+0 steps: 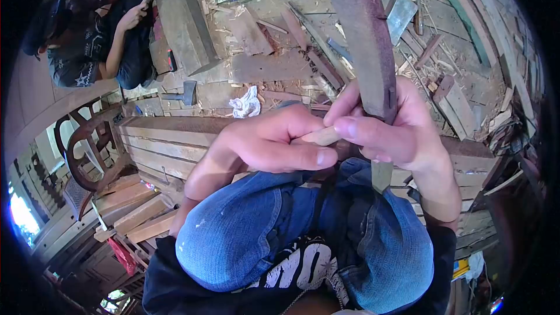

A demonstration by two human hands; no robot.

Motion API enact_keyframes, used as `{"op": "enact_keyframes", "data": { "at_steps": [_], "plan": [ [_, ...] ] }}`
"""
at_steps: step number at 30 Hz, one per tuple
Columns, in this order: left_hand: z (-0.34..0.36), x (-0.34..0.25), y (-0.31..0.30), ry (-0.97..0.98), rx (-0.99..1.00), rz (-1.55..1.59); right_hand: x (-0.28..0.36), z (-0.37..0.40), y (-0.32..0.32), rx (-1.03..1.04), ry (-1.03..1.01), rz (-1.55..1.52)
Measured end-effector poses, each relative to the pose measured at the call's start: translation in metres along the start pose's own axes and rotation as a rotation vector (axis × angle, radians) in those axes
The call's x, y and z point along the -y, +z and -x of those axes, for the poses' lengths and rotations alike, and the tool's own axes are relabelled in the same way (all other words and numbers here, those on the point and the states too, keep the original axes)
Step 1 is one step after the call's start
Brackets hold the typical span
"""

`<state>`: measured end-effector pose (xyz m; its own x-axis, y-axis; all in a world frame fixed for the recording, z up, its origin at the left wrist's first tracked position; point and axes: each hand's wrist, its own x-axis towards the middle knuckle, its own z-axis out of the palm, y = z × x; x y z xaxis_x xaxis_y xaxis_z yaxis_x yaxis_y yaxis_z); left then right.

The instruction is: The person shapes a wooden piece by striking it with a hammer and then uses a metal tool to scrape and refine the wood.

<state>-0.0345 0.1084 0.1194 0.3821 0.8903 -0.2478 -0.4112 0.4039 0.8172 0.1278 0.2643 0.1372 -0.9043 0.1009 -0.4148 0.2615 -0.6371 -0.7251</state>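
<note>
A small pale wooden piece (322,136) lies between my two hands, above my jeans. My left hand (280,137) pinches its left end with thumb and fingers. My right hand (385,128) has its thumb on the piece's right end, and its fingers wrap round a long wooden bar (368,41). That bar stands out away from me, with a dark reddish edge and a notch near the hand. Its narrower lower end shows below my right hand, over my right thigh.
A co-worker (87,41) sits at the upper left, a tool in one hand. A hatchet (185,93), a white cloth (245,102), a metal blade (401,18) and wood scraps lie on the floor ahead. Stacked beams (157,146) and a carved chair (87,146) are at left.
</note>
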Motion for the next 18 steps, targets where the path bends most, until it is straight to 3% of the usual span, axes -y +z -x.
{"op": "enact_keyframes", "data": {
  "at_steps": [1,3,4,9,11,13,15,18],
  "plan": [
    [-0.003,-0.002,0.004,-0.002,0.004,-0.001,-0.002,-0.001,0.002,-0.004,-0.002,-0.001],
    [-0.007,-0.012,0.021,0.040,-0.406,-0.649,-0.009,-0.005,0.006,-0.070,-0.128,0.084],
    [-0.008,-0.019,0.028,-0.006,-0.536,-0.697,-0.011,-0.004,0.003,-0.042,-0.123,0.118],
    [-0.004,-0.006,0.019,0.145,-0.582,-0.956,-0.023,0.007,-0.003,-0.091,-0.227,0.033],
    [-0.001,-0.009,0.023,0.069,-0.609,-0.849,-0.034,0.011,-0.007,-0.023,-0.254,-0.187],
    [0.001,-0.015,0.025,0.029,-0.599,-0.829,-0.030,0.015,-0.005,0.019,-0.233,-0.046],
    [0.000,-0.020,0.028,0.079,-0.526,-0.760,-0.031,0.019,-0.004,0.059,-0.118,-0.214],
    [0.005,-0.024,0.028,-0.008,-0.462,-0.687,-0.031,0.020,-0.004,0.089,-0.077,-0.235]
  ]
}}
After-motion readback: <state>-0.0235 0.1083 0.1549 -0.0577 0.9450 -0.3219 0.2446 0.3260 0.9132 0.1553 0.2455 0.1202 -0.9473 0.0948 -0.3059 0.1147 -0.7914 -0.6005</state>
